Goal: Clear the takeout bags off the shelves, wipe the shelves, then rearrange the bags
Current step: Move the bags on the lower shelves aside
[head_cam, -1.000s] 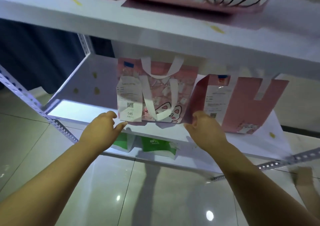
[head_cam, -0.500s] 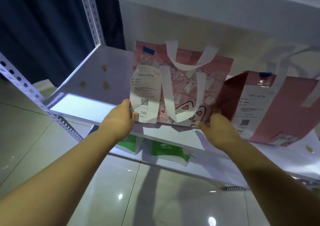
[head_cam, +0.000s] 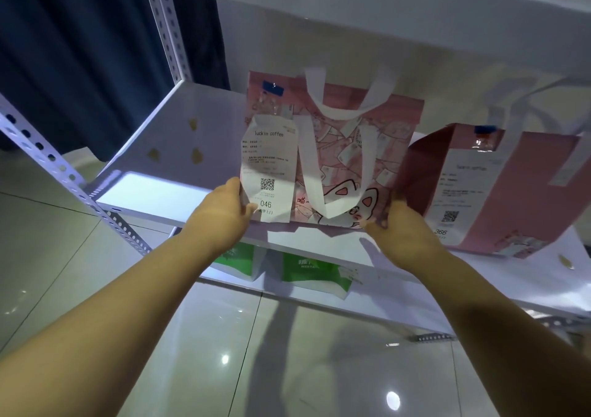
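Pink bag (head_cam: 348,147): printed paper, smooth, giving off a faint sheen.
Handles (head_cam: 367,173): flat white strap, looking matt and papery.
Receipt (head_cam: 271,160): thin matt white paper.
Second pink bag (head_cam: 518,199): plain smooth paper, looking matt; a glossy clear patch is glinting near its top.
Shelf board (head_cam: 160,189): smooth white surface, catching a soft glare.
Upright (head_cam: 51,159): perforated pale metal, looking painted.
Floor (head_cam: 224,352): glossy tiles, mirroring lights.
Curtain (head_cam: 64,48): dark matt cloth.
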`<state>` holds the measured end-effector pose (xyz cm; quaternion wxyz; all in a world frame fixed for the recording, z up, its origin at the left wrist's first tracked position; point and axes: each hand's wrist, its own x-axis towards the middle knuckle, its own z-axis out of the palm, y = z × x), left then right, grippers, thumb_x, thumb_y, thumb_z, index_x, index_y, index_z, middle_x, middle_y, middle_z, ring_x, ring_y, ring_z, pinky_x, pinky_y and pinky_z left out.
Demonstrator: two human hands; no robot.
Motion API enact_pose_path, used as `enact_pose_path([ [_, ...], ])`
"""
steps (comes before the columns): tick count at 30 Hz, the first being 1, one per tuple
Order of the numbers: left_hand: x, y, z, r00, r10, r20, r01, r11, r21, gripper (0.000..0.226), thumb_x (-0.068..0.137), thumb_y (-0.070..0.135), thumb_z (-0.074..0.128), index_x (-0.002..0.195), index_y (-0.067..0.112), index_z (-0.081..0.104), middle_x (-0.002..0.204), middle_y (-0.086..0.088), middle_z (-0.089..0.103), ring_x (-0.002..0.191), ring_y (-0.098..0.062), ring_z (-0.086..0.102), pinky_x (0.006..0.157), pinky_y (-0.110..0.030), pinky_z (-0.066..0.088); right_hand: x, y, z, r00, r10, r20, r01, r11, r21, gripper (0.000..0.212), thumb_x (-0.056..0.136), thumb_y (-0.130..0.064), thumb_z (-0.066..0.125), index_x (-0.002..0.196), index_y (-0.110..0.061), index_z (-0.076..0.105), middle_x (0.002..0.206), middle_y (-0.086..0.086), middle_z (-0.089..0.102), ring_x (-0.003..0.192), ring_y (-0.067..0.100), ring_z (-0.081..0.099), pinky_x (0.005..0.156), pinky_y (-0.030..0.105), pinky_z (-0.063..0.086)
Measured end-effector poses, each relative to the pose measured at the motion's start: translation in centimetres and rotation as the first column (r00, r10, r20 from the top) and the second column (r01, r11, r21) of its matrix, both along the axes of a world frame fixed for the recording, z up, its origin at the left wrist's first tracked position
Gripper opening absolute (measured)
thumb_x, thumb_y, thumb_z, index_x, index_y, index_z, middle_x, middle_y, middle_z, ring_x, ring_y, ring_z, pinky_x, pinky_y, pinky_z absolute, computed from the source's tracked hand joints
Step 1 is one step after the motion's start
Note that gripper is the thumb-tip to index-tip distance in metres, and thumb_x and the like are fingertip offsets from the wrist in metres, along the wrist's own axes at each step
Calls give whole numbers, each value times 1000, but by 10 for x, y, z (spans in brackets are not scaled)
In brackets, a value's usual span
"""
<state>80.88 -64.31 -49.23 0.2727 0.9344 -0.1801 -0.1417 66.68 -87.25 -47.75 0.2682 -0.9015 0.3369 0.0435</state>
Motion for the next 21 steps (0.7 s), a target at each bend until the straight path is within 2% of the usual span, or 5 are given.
enact_pose_path([
  [4, -16, 7, 4, 998, 9, 62, -6, 998, -55, 39, 87, 28, 62, 122, 17, 47, 120, -5, 57, 101, -23, 57, 77, -30, 43, -9, 1, 6, 999, 36, 33, -37, 999, 37, 50, 86, -35, 63, 123, -10, 40, 114, 10, 59, 104, 29, 57, 90, 44, 48],
  [8, -42, 10, 14, 993, 20, 118, -13, 998, -64, 48, 87, 31, 63, 128, 15, 46, 123, -9, 55, 103, -25, 58, 84, -37, 47, -28, 3, 18, 992, 68, 107, -68, 998, -2, 48, 86, -35, 62, 125, -14, 45, 115, 7, 58, 102, 25, 56, 91, 41, 47],
  [12, -75, 2, 23, 995, -18, 95, 23, 998, -51, 53, 86, 34, 62, 132, 16, 45, 124, -8, 55, 105, -25, 58, 85, -40, 49, -57, 0, 32, 976, 130, 173, -127, 992, -25, 56, 88, -32, 62, 137, -14, 42, 130, 6, 55, 114, 22, 54, 99, 35, 42],
  [15, -99, -14, 30, 993, -74, 96, 79, 996, -51, 47, 86, 36, 62, 126, 17, 49, 120, -7, 57, 102, -26, 59, 84, -43, 51, -82, -10, 38, 972, 160, 170, -151, 986, -69, 49, 89, -36, 59, 133, -18, 47, 126, 0, 57, 110, 15, 55, 90, 27, 41],
  [21, -128, -67, 37, 969, -219, 115, 226, 973, -52, 43, 87, 34, 62, 125, 18, 52, 115, -5, 60, 99, -23, 59, 80, -38, 50, -128, -50, 34, 986, 71, 151, -59, 994, -89, 46, 90, -39, 57, 132, -23, 47, 122, -5, 59, 103, 11, 56, 86, 28, 45],
])
